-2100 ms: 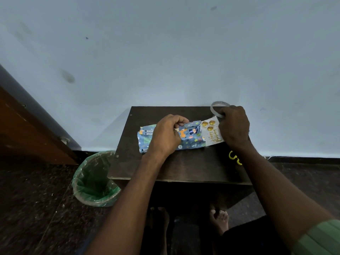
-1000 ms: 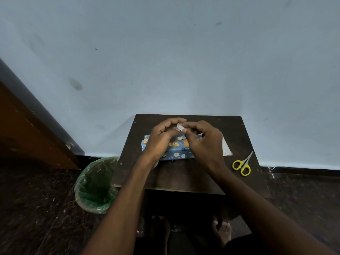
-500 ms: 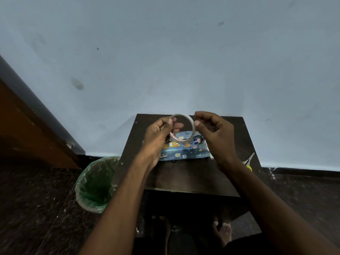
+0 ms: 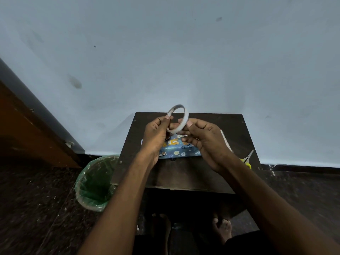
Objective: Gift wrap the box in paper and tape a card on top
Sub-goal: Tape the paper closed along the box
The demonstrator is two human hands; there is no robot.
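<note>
Both hands hold a thin white tape ring (image 4: 178,119) above the dark wooden surface (image 4: 185,173): left hand (image 4: 156,134) pinching its left rim, right hand (image 4: 204,139) its right. Beneath lies the blue animal-print wrapped box (image 4: 177,150). A green plastic-lined bin (image 4: 94,183) stands left on the floor.

Surface (image 4: 184,173): set against the wall (image 4: 165,52), centre of view. Wrapped box (image 4: 179,150): lies on the surface, toward its middle, beneath both hands. Tape roll (image 4: 181,119): held above the box, between the left hand (image 4: 156,133) on its left side and the right hand (image 4: 204,142) on its right. Card (image 4: 226,141): on the surface, right of the box, partly behind the right hand. Scissors (image 4: 247,160): on the surface near its right edge. Bin (image 4: 95,183): on the floor (image 4: 36,208), just left of the surface.
</note>
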